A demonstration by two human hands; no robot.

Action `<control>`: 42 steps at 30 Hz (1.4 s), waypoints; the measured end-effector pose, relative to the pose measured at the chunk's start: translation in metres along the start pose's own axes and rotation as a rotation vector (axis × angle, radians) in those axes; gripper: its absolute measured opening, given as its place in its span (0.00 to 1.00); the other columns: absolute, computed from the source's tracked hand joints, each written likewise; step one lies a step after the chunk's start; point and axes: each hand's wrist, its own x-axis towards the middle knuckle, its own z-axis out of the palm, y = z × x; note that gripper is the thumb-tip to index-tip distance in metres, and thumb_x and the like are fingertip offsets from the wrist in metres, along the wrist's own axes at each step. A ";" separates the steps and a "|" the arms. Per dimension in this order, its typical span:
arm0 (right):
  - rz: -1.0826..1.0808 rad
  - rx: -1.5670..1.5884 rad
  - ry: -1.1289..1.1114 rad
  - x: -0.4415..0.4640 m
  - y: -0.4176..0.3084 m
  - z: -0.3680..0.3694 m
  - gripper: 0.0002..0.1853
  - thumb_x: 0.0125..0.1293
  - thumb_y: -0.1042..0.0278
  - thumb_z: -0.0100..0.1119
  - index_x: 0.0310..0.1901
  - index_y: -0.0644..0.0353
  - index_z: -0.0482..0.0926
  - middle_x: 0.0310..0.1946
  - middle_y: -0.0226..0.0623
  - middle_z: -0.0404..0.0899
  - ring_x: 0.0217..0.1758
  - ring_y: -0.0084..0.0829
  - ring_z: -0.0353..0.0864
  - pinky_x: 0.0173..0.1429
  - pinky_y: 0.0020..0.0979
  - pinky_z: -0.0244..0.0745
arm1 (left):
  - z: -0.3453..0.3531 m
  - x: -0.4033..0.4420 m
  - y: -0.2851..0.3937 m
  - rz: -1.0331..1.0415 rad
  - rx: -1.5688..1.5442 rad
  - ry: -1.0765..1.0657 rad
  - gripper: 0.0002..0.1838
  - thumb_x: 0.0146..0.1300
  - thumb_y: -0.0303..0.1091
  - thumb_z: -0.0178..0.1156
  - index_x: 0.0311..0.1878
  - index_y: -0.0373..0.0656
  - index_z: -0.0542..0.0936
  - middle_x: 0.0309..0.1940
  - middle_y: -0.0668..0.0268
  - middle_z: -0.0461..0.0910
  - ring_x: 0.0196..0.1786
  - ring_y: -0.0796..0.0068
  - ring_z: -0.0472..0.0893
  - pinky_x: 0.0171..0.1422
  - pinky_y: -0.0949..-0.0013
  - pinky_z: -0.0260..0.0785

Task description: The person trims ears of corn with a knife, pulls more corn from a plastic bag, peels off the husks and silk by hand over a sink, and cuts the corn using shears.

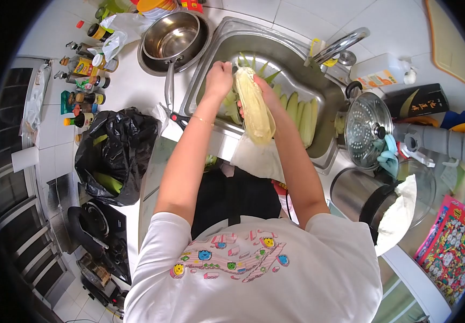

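White cotton printed with small cartoon figures covers the person's torso, the T-shirt (243, 296) being closest to the camera, with both bare arms reaching forward over the sink (283, 56). Between the hands is an ear of corn (255, 110), its far end above the basin and its near end toward the sink's front edge. It is wrapped in thin, pale yellowish layers. The right hand (268, 96) is clamped around it, thumb along one side and fingertips showing on the other. The left hand (219, 81) is beside the far end, fingers bent out of view; whether they are closed, or pinch a strip of husk, cannot be told. More pale green ears (307, 124) lie side by side in the sink, and spiky green leaves (267, 72) show beyond the held one. To the left, a black plastic bag (135, 134) stands open with green pieces (107, 182) inside, probably husk. Husking seems to be the step in hand, well along on this ear. The next move likely calls for a firm right grip while the left fingers pinch the remaining layers at the far end and strip them lengthwise.
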 end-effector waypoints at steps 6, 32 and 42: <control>-0.207 -0.173 0.029 0.008 -0.009 -0.006 0.24 0.74 0.48 0.41 0.49 0.61 0.79 0.31 0.32 0.81 0.32 0.23 0.78 0.37 0.27 0.73 | -0.044 -0.056 0.049 0.116 0.251 -0.408 0.22 0.67 0.50 0.58 0.33 0.36 0.78 0.26 0.64 0.76 0.31 0.77 0.73 0.39 0.70 0.66; -0.128 -0.069 -0.064 -0.042 -0.025 0.016 0.26 0.73 0.42 0.42 0.50 0.59 0.76 0.34 0.39 0.81 0.25 0.26 0.77 0.26 0.25 0.70 | -0.040 -0.029 0.022 0.243 -0.032 -0.204 0.18 0.64 0.46 0.60 0.40 0.38 0.82 0.26 0.57 0.82 0.32 0.61 0.82 0.41 0.61 0.71; 0.102 0.371 -0.397 -0.044 -0.008 -0.005 0.31 0.70 0.46 0.45 0.51 0.75 0.72 0.26 0.35 0.77 0.17 0.24 0.71 0.33 0.25 0.70 | -0.030 -0.024 0.006 0.271 0.602 0.180 0.11 0.66 0.39 0.55 0.37 0.41 0.79 0.29 0.48 0.82 0.37 0.48 0.82 0.43 0.49 0.73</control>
